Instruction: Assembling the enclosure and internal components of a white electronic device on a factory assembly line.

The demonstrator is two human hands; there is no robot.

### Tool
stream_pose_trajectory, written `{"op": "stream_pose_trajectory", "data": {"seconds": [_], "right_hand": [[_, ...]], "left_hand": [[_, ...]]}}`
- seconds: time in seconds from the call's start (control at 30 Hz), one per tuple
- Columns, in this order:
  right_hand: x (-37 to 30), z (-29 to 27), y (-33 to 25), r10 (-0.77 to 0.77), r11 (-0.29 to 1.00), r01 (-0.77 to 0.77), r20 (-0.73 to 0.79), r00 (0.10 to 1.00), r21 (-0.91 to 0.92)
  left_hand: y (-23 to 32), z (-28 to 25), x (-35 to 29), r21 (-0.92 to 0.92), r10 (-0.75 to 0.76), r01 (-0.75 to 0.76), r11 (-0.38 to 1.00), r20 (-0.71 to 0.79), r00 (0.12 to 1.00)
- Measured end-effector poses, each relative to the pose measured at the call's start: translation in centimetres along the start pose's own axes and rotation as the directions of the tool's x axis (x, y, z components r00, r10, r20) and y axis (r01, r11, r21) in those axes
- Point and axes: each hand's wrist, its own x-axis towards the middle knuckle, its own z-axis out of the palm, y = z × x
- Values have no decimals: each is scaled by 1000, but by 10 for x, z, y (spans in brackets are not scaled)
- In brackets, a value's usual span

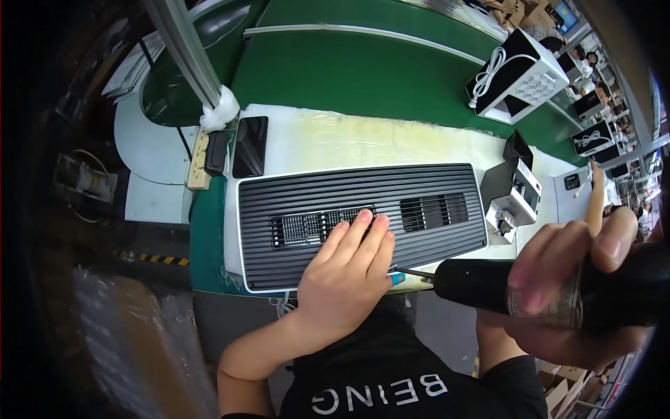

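A black ribbed panel with a white rim [363, 188] lies flat on the bench, with two slotted vent openings in it. My left hand [345, 279] rests on its near middle, fingers stretched out over the left vent. A blue wrap [398, 279] shows near that hand's thumb. In my right hand [558, 279] is a black electric screwdriver [471, 283], fingers wrapped round its body. Its thin bit points left and reaches the panel's near edge beside my left thumb. Whether the tip sits in a screw is too small to tell.
A dark phone [250, 146] and a power strip [199, 162] lie at the left, near a metal post [183, 52]. Grey metal boxes [513, 192] stand right of the panel. Farther back is a black-and-white unit with a coiled cord [520, 77]. Another person's arm [597, 197] shows at the right.
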Motion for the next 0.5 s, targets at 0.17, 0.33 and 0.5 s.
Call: {"op": "stream_pose_trajectory", "data": {"seconds": [0.17,0.33,0.5], "right_hand": [[0,13,6,45,999,-45,2,999,-9],[-2,13,8,90,996,-90,-34,995,-6],[4,-1,-8,159,987,-158,-20,987,25]], "left_hand": [[-4,-5,2,-43,7,-7,999,1,1000],[-1,-11,6,-138,-14,11,990,-18,1000],[-7,0,1,-110,11,-19,994,-73,997]]}}
